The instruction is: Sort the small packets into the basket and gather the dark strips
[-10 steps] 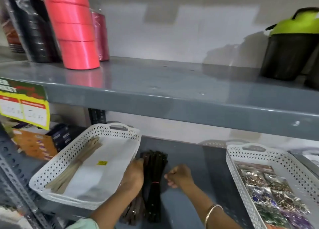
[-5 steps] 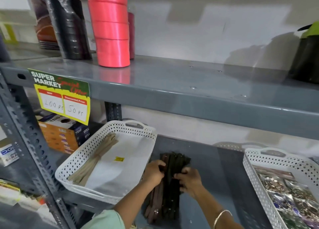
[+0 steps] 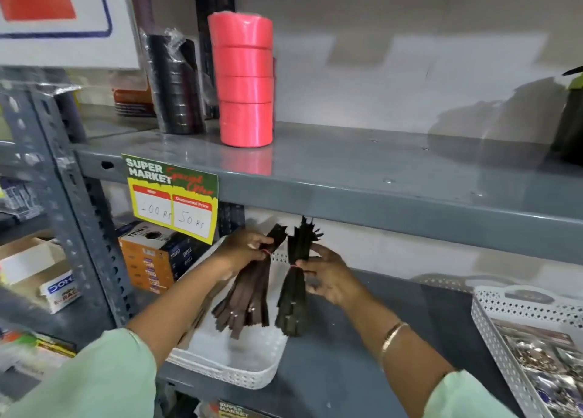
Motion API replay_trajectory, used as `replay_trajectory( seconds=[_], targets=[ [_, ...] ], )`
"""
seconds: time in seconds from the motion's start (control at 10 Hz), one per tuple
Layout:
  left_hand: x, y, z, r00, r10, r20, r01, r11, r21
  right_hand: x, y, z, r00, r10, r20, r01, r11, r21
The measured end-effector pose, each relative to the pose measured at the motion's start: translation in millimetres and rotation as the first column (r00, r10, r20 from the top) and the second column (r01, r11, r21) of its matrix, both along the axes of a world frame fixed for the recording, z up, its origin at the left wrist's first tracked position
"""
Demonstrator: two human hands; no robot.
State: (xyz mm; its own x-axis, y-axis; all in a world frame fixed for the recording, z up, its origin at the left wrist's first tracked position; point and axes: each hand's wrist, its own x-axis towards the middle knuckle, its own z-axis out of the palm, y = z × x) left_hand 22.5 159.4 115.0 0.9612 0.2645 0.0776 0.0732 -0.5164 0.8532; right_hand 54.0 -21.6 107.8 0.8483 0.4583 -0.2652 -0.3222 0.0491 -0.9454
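Observation:
My left hand [image 3: 244, 250] grips a brown bundle of dark strips [image 3: 249, 297], tied with a red band, held upright over the left white basket [image 3: 239, 376]. Just to its right, my right hand [image 3: 328, 275] holds a darker bundle of strips [image 3: 293, 301], also banded, hanging above the lower shelf [image 3: 362, 338]. The two bundles are side by side and apart. At the far right a second white perforated basket [image 3: 492, 310] holds several shiny small packets [image 3: 542, 361].
The upper grey shelf [image 3: 378, 171] juts out just above my hands, carrying a pink tape stack [image 3: 244, 80] and black rolls [image 3: 175, 86]. A price sign [image 3: 172, 197] hangs from its edge. Orange boxes [image 3: 148, 260] stand left of the basket.
Both bundles lay together on the lower shelf before. Now I have lifted them off, one in each hand, separated and upright. The camera has shifted right and closer.

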Motion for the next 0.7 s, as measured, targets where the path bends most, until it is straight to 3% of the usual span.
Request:
replay_trajectory(
  seconds=[0.1,0.2,0.3,0.4,0.5,0.6,0.7],
  targets=[
    [0,32,-48,0.991,0.033,-0.133,-0.021,0.996,0.089,-3,59,-40,0.991,-0.061,-0.122,0.054,0.997,-0.059],
    [0,43,-83,0.986,0.047,-0.159,-0.028,0.993,0.117,-2,87,-76,0.978,-0.149,-0.144,0.123,0.978,-0.170],
    [0,63,-123,0.995,0.059,-0.077,-0.042,0.977,0.211,6,108,-123,0.980,-0.191,-0.049,0.160,0.915,-0.371],
    [3,70,-138,0.995,0.046,-0.086,-0.022,0.964,0.264,7,111,-136,0.990,-0.136,0.023,0.130,0.855,-0.503],
    [8,69,-145,0.981,0.037,-0.189,0.011,0.968,0.249,5,111,-138,0.991,-0.032,0.132,0.110,0.766,-0.633],
    [7,61,-142,0.988,0.013,-0.155,0.033,0.957,0.289,1,107,-130,0.985,-0.017,0.171,0.127,0.741,-0.660],
    [1,56,-135,0.990,-0.007,-0.138,0.051,0.946,0.319,-1,104,-114,0.968,0.049,0.246,0.156,0.650,-0.743]
  ],
)
